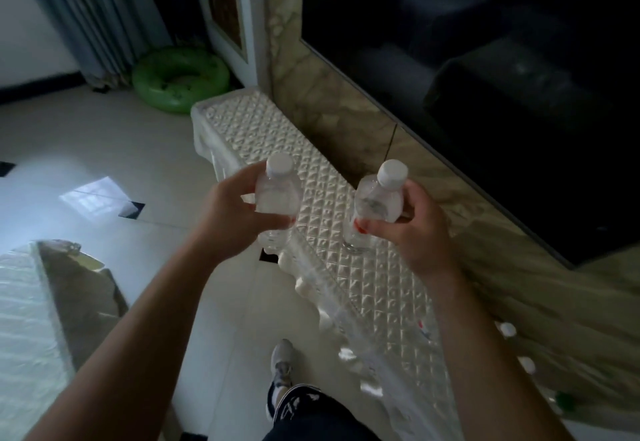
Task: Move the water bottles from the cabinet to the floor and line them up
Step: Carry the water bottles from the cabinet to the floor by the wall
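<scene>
Over the low cabinet [323,177] with its quilted white cover, a person holds two clear, white-capped water bottles upright, one in each hand and well apart. The left hand [239,213] grips the left bottle [277,194] round its body, at the cabinet's front edge. The right hand [414,229] grips the right bottle [377,201] over the cabinet top; I can't tell whether its base touches the cover. More white bottle caps [507,329] show beside the right forearm. A dark television [485,94] hangs behind, and a green inflatable ring [180,77] lies on the tiled floor [104,149].
</scene>
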